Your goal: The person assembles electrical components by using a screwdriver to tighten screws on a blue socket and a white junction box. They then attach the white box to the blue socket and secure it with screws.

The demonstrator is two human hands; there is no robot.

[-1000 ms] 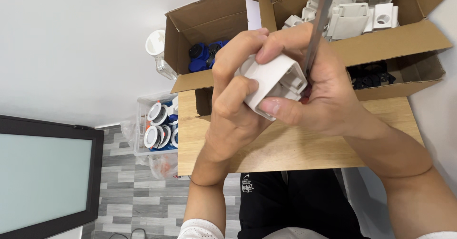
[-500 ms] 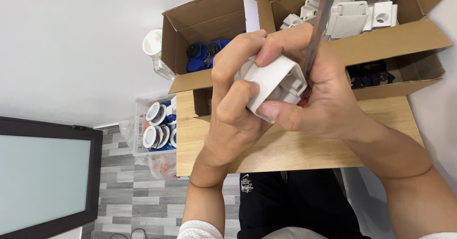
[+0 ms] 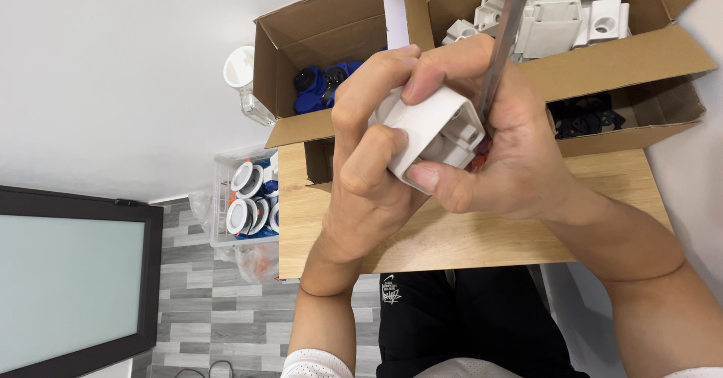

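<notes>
**A:** What's closest to the camera?

**B:** The person's lap in black trousers [image 3: 459, 318], then both forearms rising toward the middle of the view. The left hand [image 3: 369, 160] is curled tight around a white plastic housing [image 3: 429, 133], fingers wrapped over its top and near side. The right hand [image 3: 504, 160] is closed too, its thumb pressed against the housing's lower edge while it grips a screwdriver [image 3: 501, 39].

**A:** How does the screwdriver sit?

**B:** Its clear, greyish shaft slants up and away toward the top of the frame, the lower end going down by the housing's open side. A bit of red shows there between the fingers; I can't tell what it belongs to.

**A:** And where is the housing?

**B:** Held in the air between both hands, above the wooden counter [image 3: 467, 235], not touching it.

**A:** What lies beyond?

**B:** On the counter stand two open cardboard boxes. The left box [image 3: 301, 69] holds blue and black round parts. The right box [image 3: 625, 54] is filled with white plastic housings like the one held, and dark parts sit in a lower section near its right flap.

**A:** Anything off the counter?

**B:** Lower left, on the grey floor, a clear plastic bin [image 3: 245, 197] of white-and-blue round fittings stands just beside the counter. A dark-framed panel [image 3: 71, 280] fills the bottom-left corner, and a white wall [image 3: 113, 62] lies behind.
</notes>
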